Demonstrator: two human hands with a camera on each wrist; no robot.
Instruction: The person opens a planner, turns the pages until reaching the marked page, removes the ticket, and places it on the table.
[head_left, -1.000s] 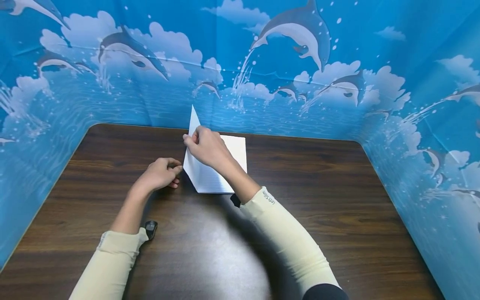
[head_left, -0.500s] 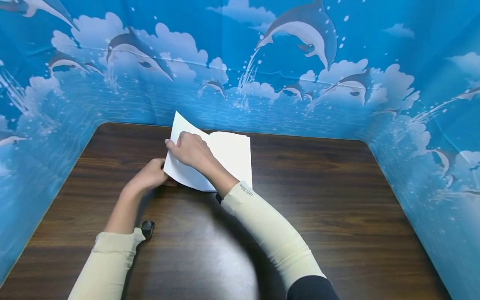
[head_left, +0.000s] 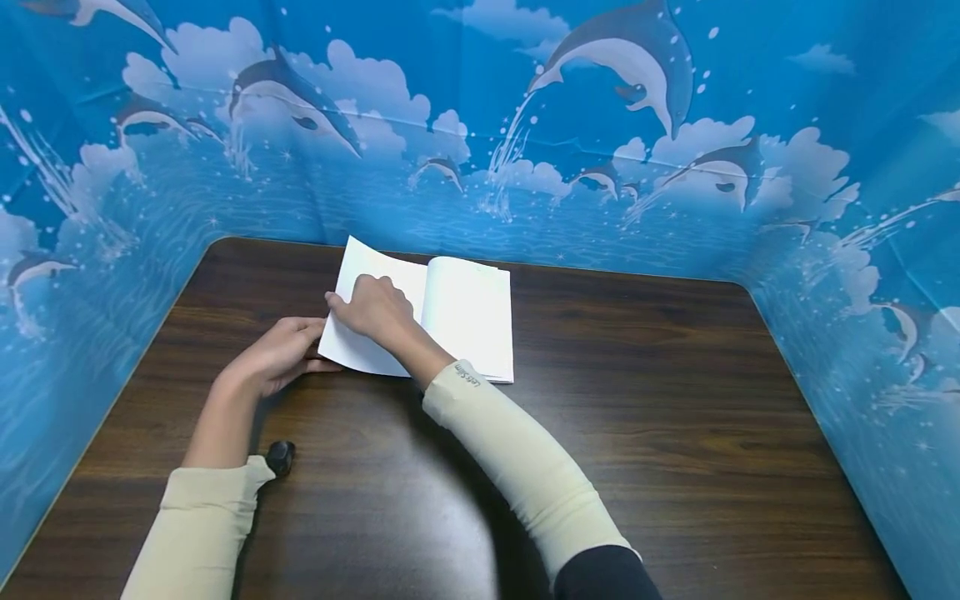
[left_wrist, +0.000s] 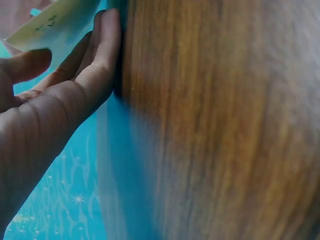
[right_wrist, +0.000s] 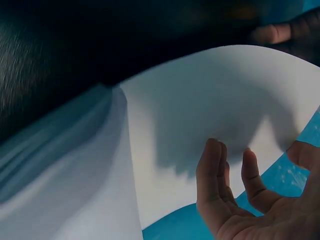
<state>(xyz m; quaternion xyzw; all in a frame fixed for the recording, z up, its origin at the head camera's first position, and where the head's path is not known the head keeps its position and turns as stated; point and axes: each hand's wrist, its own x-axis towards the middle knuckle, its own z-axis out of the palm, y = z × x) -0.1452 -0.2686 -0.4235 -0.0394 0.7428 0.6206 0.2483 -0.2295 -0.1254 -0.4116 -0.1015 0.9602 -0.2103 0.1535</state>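
Note:
A white notebook [head_left: 468, 321] lies opened out on the brown table, its thick stack of pages on the right and a leaf [head_left: 390, 271] spread to the left, slightly raised. My right hand [head_left: 375, 310] reaches across that leaf. In the right wrist view its fingertips touch the leaf's inner face, and the thumb is right at the outer edge. My left hand [head_left: 281, 354] is at the leaf's lower left corner, fingers extended below it. The left wrist view shows a pale yellow cover [left_wrist: 50, 25] with dark markings above the left hand [left_wrist: 60, 95], its thumb apart from the fingers.
The dark wood-grain table [head_left: 637, 433] extends to the right and front of the notebook. A blue dolphin-print curtain [head_left: 480, 125] hangs around its back and sides. Pale sleeves [head_left: 525, 467] cover both forearms, with a black device [head_left: 281, 458] on the left wrist.
The leaf that stood nearly upright has swung down to the left. The right hand moved left with it and its pinch has loosened. The left hand has slid under the leaf's corner.

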